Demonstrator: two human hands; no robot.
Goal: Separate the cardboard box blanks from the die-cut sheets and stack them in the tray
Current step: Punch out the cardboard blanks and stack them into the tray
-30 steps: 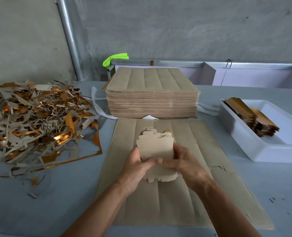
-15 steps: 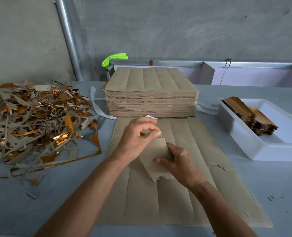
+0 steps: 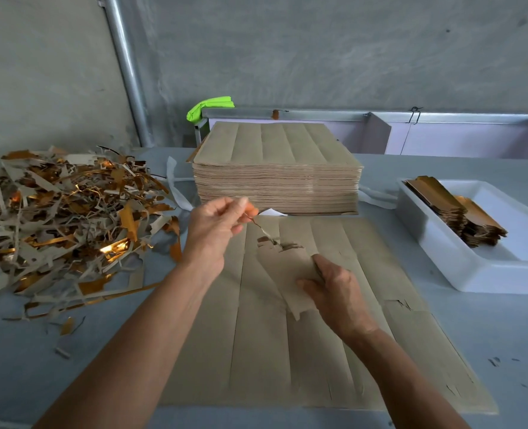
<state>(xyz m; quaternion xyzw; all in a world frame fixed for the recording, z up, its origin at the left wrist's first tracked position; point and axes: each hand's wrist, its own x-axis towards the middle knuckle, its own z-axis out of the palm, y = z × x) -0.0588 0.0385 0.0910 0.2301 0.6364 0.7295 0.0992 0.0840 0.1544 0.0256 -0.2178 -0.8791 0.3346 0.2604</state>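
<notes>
Stripping a thin sliver of waste (image 3: 261, 226) off with my left hand (image 3: 216, 224), pinched at fingertips, I clamp a small bundle of blanks (image 3: 287, 270) in my right hand (image 3: 333, 289), its long axis running 11 to 5 o'clock above the flat sheet (image 3: 256, 351). Some blanks (image 3: 460, 212) already fill the tray (image 3: 442, 252) at 3 o'clock; the tall stack (image 3: 276, 184) at 12 remains, I judge.

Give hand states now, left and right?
Left hand: pinching a thin waste strip.
Right hand: gripping the bundle of box blanks.
</notes>
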